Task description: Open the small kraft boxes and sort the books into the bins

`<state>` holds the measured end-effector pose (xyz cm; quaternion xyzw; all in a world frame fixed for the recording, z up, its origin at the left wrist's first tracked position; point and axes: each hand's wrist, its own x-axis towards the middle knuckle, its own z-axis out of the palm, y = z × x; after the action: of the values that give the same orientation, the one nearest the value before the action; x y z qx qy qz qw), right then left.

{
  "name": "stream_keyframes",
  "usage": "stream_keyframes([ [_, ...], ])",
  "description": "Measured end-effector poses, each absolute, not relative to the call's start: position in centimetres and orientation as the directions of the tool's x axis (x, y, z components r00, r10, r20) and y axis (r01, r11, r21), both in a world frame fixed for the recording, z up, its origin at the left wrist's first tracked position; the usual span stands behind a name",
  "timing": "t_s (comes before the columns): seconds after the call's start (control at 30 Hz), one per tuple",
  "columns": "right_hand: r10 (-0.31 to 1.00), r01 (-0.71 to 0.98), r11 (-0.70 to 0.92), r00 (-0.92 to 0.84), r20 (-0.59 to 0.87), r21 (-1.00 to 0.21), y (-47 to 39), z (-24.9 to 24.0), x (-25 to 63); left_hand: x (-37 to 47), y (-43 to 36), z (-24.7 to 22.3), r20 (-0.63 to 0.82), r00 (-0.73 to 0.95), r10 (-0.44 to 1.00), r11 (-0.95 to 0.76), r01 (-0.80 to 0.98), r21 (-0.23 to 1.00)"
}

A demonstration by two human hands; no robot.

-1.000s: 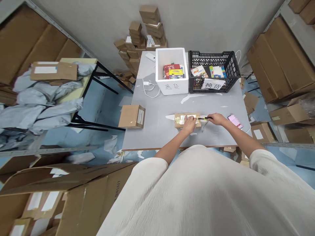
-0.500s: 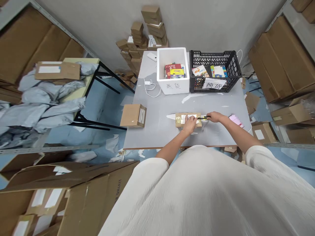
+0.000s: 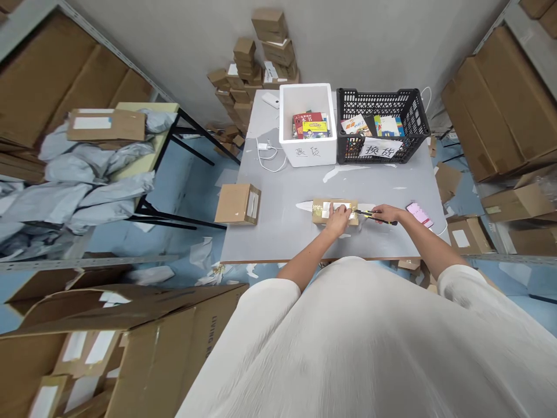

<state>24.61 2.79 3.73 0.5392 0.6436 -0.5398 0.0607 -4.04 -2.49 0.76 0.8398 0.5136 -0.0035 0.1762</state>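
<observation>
A small taped cardboard box [image 3: 319, 211] with a white label lies near the front of the grey table [image 3: 278, 244]. My left hand [image 3: 338, 220] rests on top of this box, its fingers spread over the label. To the right of the box, my right hand [image 3: 385, 214] is closed around a black and yellow tool [image 3: 369, 215], which looks like a cutter. The tool's tip reaches the right end of the box, close to my left fingertips.
Behind stand a white foam box [image 3: 308, 154] and a black crate [image 3: 383, 152], both with books. A closed carton [image 3: 232, 204] sits at the table's left, a phone [image 3: 419, 215] at the right. A white cable [image 3: 272, 169] lies back left.
My right hand has moved slightly right and down, and the tool in it now slants, with more of it showing. My left hand stays on the box.
</observation>
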Motion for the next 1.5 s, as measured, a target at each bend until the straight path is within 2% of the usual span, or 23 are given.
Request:
stream_keyframes([
  [0.1, 0.658, 0.791, -0.135, -0.379, -0.65, -0.597, 2.7, 3.9, 24.5, -4.0, -2.3, 0.8, -0.189, 0.481, 0.856, -0.423, 0.862, 0.28],
  [0.27, 0.771, 0.883, 0.067, -0.341, -0.538, -0.464, 2.9, 3.7, 22.9, -4.1, -1.9, 0.7, -0.185, 0.491, 0.851, -0.433, 0.857, 0.28],
  [0.37, 0.787, 0.902, 0.113, -0.337, -0.517, -0.416, 2.9, 3.5, 22.4, -4.1, -1.9, 0.8, -0.19, 0.486, 0.853, -0.423, 0.857, 0.294],
  [0.6, 0.638, 0.834, -0.111, -0.358, -0.682, -0.541, 2.4, 3.9, 24.4, -4.2, -1.8, 0.8, -0.187, 0.492, 0.85, -0.427, 0.853, 0.301],
  [0.8, 0.729, 0.727, -0.185, -0.35, -0.588, -0.662, 1.0, 2.4, 23.1, -4.3, -1.7, 0.7, -0.17, 0.501, 0.849, -0.437, 0.845, 0.308],
  [1.03, 0.613, 0.706, -0.279, -0.391, -0.686, -0.651, 0.2, 2.7, 24.8, -4.2, -1.5, 0.7, -0.181, 0.512, 0.839, -0.454, 0.844, 0.284],
  [1.17, 0.723, 0.608, -0.351, -0.307, -0.619, -0.712, 0.1, 2.5, 24.9, -4.5, -1.3, 0.5, -0.193, 0.53, 0.826, -0.456, 0.829, 0.324],
  [1.3, 0.777, 0.567, -0.385, -0.227, -0.587, -0.728, -0.1, 2.8, 24.6, -5.0, -1.2, 0.4, -0.106, 0.527, 0.843, -0.445, 0.795, 0.413],
  [1.4, 0.823, 0.597, -0.326, -0.203, -0.531, -0.733, -0.6, 3.5, 24.9, -5.1, -0.8, 0.7, -0.056, 0.47, 0.881, -0.401, 0.803, 0.441],
  [1.5, 0.858, 0.672, -0.197, -0.234, -0.457, -0.714, -1.4, 4.2, 24.8, -4.9, -0.1, 1.2, -0.073, 0.409, 0.909, -0.346, 0.842, 0.413],
])
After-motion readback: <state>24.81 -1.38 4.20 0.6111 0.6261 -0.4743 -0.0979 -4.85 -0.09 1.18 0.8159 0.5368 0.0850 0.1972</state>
